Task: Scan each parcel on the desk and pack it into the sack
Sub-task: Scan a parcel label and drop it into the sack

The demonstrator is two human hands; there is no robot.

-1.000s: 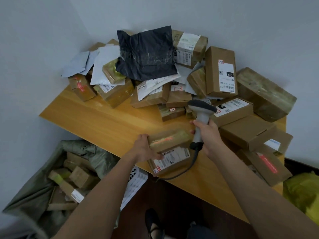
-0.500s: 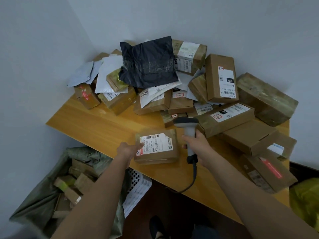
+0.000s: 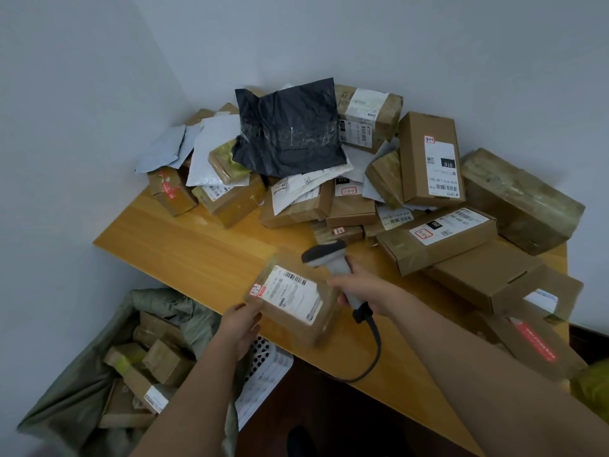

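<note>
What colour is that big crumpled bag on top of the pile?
Black plastic bag, seen in the head view.

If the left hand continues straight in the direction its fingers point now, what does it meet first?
Nothing new: the left hand already holds the labelled parcel, which lies directly in that line, lifted near the scanner.

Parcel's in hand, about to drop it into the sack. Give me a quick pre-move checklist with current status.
1. Left hand has a firm grip on the parcel: ok, fingers hold its near-left corner, lifted off the desk.
2. Label faces up: ok, barcode visible.
3. Scan registered: cannot tell, no beam or readout shows.
4. Scanner clear of the parcel's path: ok, right hand holds it on the parcel's right, the sack lies left.
5. Sack mouth open: ok, boxes visible inside.
6. Room left in the sack: cannot tell, its depth is hidden.
</note>
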